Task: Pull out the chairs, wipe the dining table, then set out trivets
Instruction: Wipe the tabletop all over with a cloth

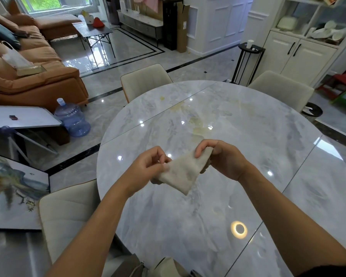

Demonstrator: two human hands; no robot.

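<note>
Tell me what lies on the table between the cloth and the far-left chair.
In the head view, yellowish smears mark the table between the cloth and the far-left chair; that stretch is otherwise bare.

Both hands, left hand (pixel 148 163) and right hand (pixel 224 158), pinch a beige cloth (pixel 183 172) above the stained marble table (pixel 248 136).

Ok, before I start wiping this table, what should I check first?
1. Grip on the cloth: ok, left hand and right hand both pinch it.
2. Cloth touching the table: not ok, it is held above it.
3. Cloth damp: cannot tell.
4. Dirt located: ok, yellowish smears lie beyond the hands.
5. Chairs pulled out: cannot tell, the far chair stands close to the rim.
</note>
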